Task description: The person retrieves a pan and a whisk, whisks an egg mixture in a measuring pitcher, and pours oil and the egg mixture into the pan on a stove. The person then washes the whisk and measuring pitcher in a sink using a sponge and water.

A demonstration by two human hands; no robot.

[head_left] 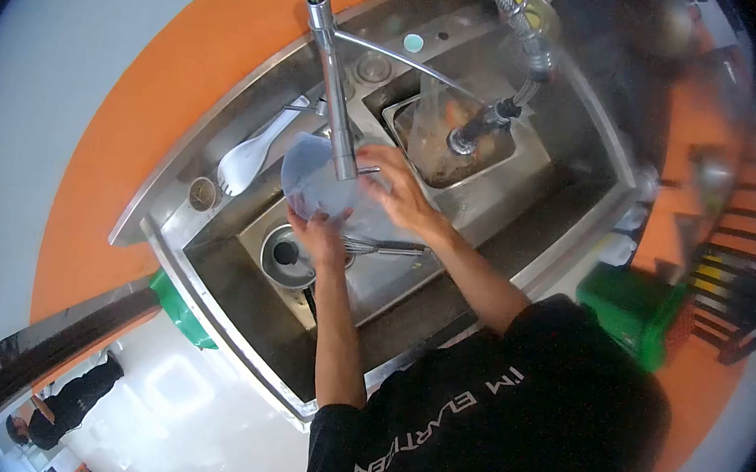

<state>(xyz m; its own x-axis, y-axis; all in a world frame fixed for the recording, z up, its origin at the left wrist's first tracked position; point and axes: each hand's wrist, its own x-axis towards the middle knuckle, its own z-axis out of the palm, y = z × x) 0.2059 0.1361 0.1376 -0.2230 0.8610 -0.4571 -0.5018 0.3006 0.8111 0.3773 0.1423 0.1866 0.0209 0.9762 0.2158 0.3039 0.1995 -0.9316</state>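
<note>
A translucent plastic container [304, 166] is tilted under the metal tap [339, 121]. My left hand [318, 233] grips its lower rim, fingers wrapped around the edge. My right hand [405, 197] is at the tap's spout, its fingers and thumb on either side of the small tap lever [368, 170]. Below the container, a wire whisk [390, 249] lies across the sink by my left wrist. A round metal pan [269, 261] with a dark handle sits in the basin, partly covered by my left hand.
A white slotted spoon [256, 154] and a small round cup [203, 193] rest on the sink's back ledge. In the right basin, a metal tray [444, 180] holds a clear bag and scraps under a hanging hose [527, 90]. A green bin [624, 303] stands to the right.
</note>
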